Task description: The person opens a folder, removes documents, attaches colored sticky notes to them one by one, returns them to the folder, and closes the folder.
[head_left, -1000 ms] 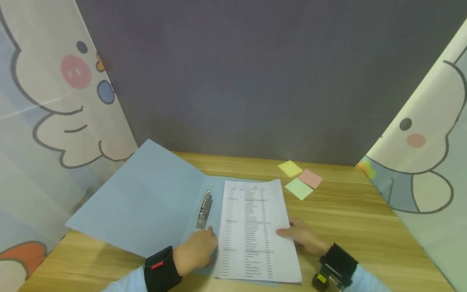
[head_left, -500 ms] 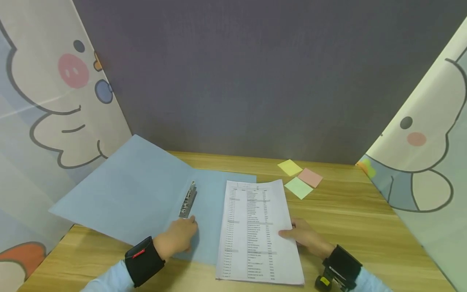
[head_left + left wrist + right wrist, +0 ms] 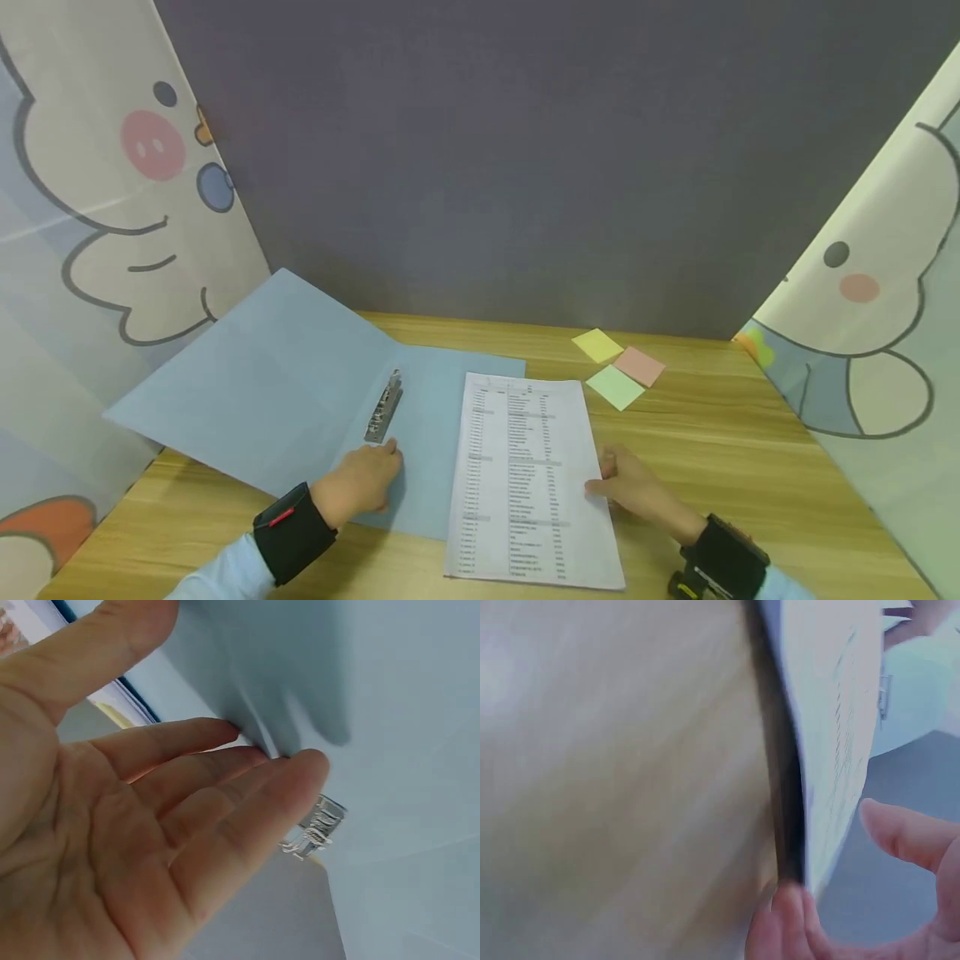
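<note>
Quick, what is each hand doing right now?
Left hand: open, straight fingers resting on the blue folder below its metal clip.
Right hand: holding the right edge of the paper stack.

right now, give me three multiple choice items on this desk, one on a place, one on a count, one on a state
1. Where do the sticky notes lie?
A. on the wooden desk, beyond the printed sheets
B. inside the blue folder
C. under the left hand

2. How many sticky notes are there?
A. two
B. three
C. five

3. How is the blue folder?
A. closed
B. standing upright
C. lying open, metal clip showing

Answers: 1 A, they lie on bare wood past the sheets' far right corner. 2 B, one yellow, one pink, one green. 3 C, its cover is spread to the left and the clip is exposed.
</note>
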A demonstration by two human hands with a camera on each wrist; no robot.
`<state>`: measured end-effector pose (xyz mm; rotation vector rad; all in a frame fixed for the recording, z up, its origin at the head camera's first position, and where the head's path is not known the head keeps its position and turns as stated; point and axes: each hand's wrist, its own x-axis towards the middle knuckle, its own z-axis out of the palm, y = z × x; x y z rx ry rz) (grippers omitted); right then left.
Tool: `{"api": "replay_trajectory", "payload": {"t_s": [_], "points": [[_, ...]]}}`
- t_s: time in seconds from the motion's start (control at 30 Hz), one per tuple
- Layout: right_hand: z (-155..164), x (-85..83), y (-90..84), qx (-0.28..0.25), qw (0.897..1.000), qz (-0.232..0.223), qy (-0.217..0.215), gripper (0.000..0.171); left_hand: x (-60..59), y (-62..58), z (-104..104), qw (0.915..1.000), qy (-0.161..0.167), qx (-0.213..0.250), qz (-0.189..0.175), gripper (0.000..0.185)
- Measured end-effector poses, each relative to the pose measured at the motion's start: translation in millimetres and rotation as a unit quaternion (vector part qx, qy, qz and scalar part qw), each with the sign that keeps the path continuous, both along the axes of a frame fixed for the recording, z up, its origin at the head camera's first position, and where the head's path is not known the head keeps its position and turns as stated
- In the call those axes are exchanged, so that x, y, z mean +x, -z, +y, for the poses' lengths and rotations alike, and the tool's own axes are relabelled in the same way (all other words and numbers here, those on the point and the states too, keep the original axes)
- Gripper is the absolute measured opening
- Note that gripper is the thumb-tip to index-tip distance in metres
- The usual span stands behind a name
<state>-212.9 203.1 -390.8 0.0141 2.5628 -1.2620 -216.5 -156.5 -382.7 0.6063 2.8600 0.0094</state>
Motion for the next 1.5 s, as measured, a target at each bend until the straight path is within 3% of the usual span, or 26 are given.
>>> {"api": "replay_trajectory", "payload": {"t_s": [0.1, 0.2, 0.23, 0.27, 0.4, 0.53, 0.93, 1.07, 1.3, 1.5], "points": [[-8.3, 0.0, -6.1, 0.087, 0.995, 0.051, -0.026, 0.045, -0.6, -2.1, 3.7, 0.9997, -0.012, 0.013, -0.017, 0.071], [-20.7, 3.7, -7.5, 0.159, 0.981, 0.074, -0.083, 0.071, 0.5, -3.4, 14.3, 0.9990, -0.020, 0.026, -0.030, 0.075], [-24.6, 5.6, -7.2, 0.181, 0.974, 0.081, -0.113, 0.071, 1.5, -3.6, 18.9, 0.9987, -0.021, 0.032, -0.034, 0.075], [-28.1, 7.6, -6.2, 0.192, 0.968, 0.081, -0.139, 0.077, 2.8, -3.4, 23.4, 0.9987, -0.019, 0.033, -0.034, 0.076], [-38.3, 12.1, -1.1, 0.217, 0.944, 0.093, -0.232, 0.076, 7.4, -0.5, 34.6, 0.9977, -0.016, 0.051, -0.042, 0.078], [-42.4, 11.7, 3.8, 0.251, 0.926, 0.111, -0.259, 0.071, 8.6, 1.7, 36.1, 0.9967, -0.026, 0.060, -0.048, 0.081], [-42.2, 14.1, -1.2, 0.254, 0.927, 0.125, -0.245, 0.070, -3.1, 3.5, 15.3, 0.9942, -0.048, 0.074, -0.061, 0.080], [-41.6, 14.3, 0.4, 0.248, 0.927, 0.134, -0.248, 0.069, -10.8, 2.0, 4.3, 0.9944, -0.051, 0.070, -0.061, 0.079], [-42.1, 14.2, 1.1, 0.231, 0.935, 0.120, -0.240, 0.069, -26.9, 1.5, -15.2, 0.9941, -0.058, 0.065, -0.064, 0.078], [-43.6, 15.4, 1.7, 0.238, 0.934, 0.119, -0.237, 0.072, -39.2, 3.5, -32.1, 0.9925, -0.073, 0.071, -0.068, 0.076]]}}
